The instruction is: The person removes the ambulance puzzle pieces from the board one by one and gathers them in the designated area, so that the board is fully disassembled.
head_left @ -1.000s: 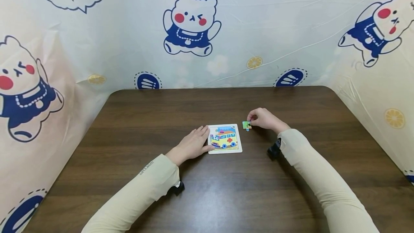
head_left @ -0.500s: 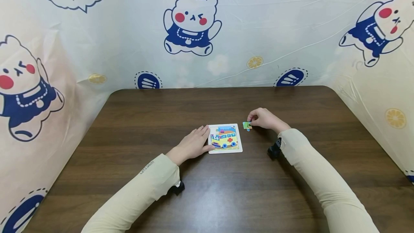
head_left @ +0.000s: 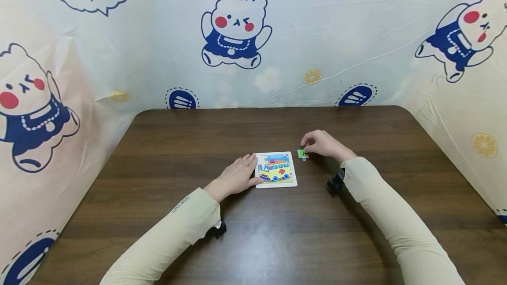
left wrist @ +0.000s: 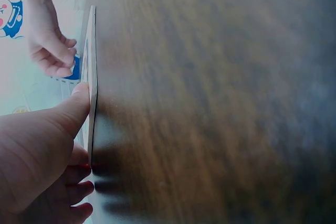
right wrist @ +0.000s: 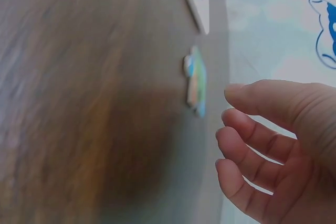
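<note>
A white-framed puzzle board (head_left: 276,185) with a yellow vehicle picture lies on the dark wooden table (head_left: 253,232). My left hand (head_left: 236,175) rests flat beside the board's left edge, and its thumb (left wrist: 73,111) touches the board's rim (left wrist: 92,77). A small green and blue puzzle piece (head_left: 303,154) lies on the table just right of the board's top right corner. My right hand (head_left: 322,143) hovers close behind the piece with loosely curled fingers (right wrist: 247,135). In the right wrist view the piece (right wrist: 196,80) lies apart from those fingers.
A cartoon-printed plastic sheet (head_left: 253,34) walls the table at the back and on both sides. Bare wood spreads around the board. A small black wrist camera (head_left: 336,182) sits under my right sleeve.
My right hand has risen slightly and drawn back from the puzzle piece, which stays on the table. My left hand and the board have not moved.
</note>
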Demonstrator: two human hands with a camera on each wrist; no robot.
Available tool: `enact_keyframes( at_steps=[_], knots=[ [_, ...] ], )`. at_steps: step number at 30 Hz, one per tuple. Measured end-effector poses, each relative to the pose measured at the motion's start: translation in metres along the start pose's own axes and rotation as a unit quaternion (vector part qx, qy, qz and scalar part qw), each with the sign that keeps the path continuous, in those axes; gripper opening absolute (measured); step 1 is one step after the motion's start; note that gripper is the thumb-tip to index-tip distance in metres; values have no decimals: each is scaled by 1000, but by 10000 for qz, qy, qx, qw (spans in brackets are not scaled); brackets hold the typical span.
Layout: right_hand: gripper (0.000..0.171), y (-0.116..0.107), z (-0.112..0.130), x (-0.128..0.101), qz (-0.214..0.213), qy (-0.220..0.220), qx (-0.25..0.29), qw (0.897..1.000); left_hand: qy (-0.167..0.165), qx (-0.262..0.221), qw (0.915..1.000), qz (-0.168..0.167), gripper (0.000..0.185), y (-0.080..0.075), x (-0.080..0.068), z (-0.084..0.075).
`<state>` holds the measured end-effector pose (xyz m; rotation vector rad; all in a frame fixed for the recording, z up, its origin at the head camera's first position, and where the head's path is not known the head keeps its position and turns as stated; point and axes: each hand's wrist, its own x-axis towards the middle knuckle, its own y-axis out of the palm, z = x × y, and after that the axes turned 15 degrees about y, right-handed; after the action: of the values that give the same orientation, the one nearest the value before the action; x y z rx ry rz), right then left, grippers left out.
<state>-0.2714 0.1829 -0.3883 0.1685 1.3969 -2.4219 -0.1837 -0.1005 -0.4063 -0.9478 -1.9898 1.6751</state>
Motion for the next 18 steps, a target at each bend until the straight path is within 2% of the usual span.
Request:
enact_keyframes(
  at_steps=[9,18],
  knots=[
    [17,2,23,-5,-34,-356,29,9994,8,8,10000,-13,77,0,-1,0],
    [22,9,42,-9,103,-466,81,9988,24,-3,10000,-15,77,0,0,1]
  ],
)
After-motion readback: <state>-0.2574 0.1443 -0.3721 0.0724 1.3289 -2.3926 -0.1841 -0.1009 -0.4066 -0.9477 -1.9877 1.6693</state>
